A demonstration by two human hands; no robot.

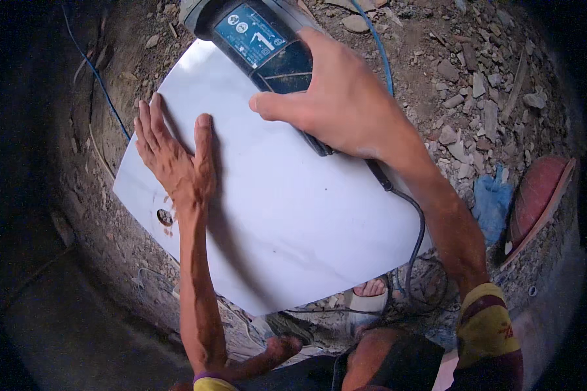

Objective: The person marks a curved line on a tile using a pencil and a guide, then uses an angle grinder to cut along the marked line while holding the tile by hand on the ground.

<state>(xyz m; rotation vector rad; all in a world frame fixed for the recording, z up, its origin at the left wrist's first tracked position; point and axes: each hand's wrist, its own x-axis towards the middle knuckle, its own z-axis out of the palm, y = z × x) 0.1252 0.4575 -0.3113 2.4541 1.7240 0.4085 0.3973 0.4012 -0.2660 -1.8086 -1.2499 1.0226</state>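
Head view. A dark blue-grey handheld power tool with a pale blue label panel lies over the upper edge of a large white square tile. Its long axis runs diagonally, from the upper left of the picture down toward the lower right; the working end at the upper left is cut off by the frame, so its type cannot be told. A black power cord leaves the rear end and drops over the tile's right edge toward the lower centre.

The right hand is wrapped around the tool's body, fingers curled over the far side and thumb stretched out to the left along the near side. The left hand lies flat and open on the tile's left part, fingers straight and close together, holding nothing.

The tile is smooth, plain and glossy, set cornerwise on rubble-strewn ground, with a small round hole near its left corner, just beside the left wrist. A thin blue cable crosses the dirt at upper left. A crumpled blue glove and a reddish curved pan lie well to the right; what the pan contains cannot be told.
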